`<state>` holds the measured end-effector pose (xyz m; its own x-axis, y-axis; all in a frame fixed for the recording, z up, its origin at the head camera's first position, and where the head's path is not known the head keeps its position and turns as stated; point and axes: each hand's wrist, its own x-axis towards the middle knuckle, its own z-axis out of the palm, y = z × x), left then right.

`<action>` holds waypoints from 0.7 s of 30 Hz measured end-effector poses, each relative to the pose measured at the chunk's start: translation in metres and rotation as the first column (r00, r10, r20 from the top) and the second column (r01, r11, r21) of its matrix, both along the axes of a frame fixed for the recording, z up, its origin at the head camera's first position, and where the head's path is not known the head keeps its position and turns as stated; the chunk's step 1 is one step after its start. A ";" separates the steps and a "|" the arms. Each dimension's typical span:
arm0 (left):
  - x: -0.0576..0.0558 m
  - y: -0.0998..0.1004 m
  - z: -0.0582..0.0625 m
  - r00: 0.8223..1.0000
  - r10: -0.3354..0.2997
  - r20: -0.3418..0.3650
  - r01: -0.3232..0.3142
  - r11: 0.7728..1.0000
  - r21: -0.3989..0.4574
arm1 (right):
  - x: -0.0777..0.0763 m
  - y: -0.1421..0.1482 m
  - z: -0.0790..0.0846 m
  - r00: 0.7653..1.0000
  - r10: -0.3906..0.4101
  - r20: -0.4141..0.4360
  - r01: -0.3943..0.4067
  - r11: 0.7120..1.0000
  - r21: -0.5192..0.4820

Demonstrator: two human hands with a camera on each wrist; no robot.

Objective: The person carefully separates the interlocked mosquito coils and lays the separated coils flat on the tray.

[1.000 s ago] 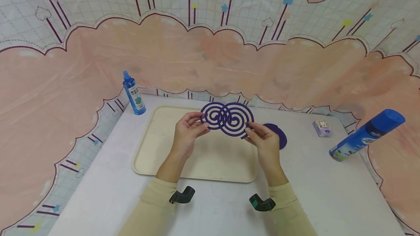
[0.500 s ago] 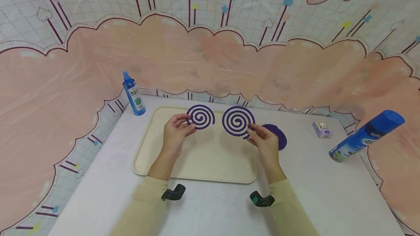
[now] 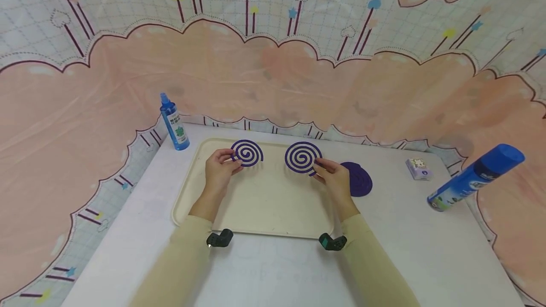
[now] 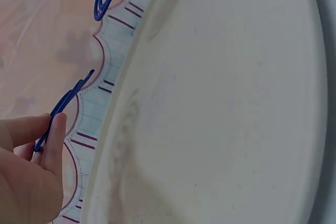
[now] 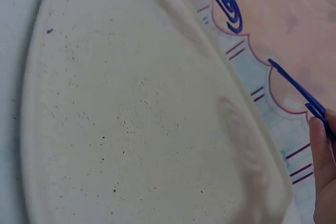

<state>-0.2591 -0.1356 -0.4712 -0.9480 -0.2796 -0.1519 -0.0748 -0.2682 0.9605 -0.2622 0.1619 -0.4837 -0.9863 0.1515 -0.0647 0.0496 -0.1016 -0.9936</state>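
My left hand [image 3: 217, 172] pinches the left edge of a dark blue-purple mosquito coil [image 3: 246, 153], thumb on one face and fingers on the other. The right hand [image 3: 338, 181] pinches a second mosquito coil [image 3: 302, 158] by its right edge. Both spirals are raised over the far part of a cream tray [image 3: 268, 207], with a gap between them. In the left wrist view the left coil [image 4: 64, 100] appears nearly edge-on, as does the right coil [image 5: 296, 85] in the right wrist view. Behind the right hand lies a dark purple pile of coils [image 3: 361, 181], partly hidden.
A blue spray bottle [image 3: 175, 124] stands behind the tray's left corner. To the right are a small purple box [image 3: 419, 169] and a tall blue aerosol can [image 3: 473, 179]. Dark specks [image 5: 123, 124] dot the tray. A patterned cloth wall [image 3: 264, 79] closes off the back.
The two coils, overlapping one second ago, have come apart. My left hand has moved left with its coil; the right hand has shifted slightly left and lower, still holding its own.
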 end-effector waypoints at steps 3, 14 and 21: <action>-0.006 -0.002 -0.004 0.999 0.013 0.029 -0.013 1.000 -0.021 | -0.009 -0.003 -0.005 0.999 0.023 0.024 -0.024 0.999 0.037; -0.022 -0.005 -0.017 0.991 0.011 0.135 0.006 0.992 -0.125 | -0.028 -0.012 -0.018 0.992 0.072 0.102 -0.081 0.993 0.087; -0.023 -0.010 -0.024 0.987 0.010 0.163 0.021 0.982 -0.189 | -0.034 -0.017 -0.028 0.982 0.067 0.178 -0.089 0.989 0.120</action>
<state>-0.2824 -0.1457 -0.4950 -0.9165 -0.3131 -0.2489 -0.2353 -0.0814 0.9685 -0.2960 0.1448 -0.5119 -0.9710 0.0922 -0.2208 0.2248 0.0354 -0.9738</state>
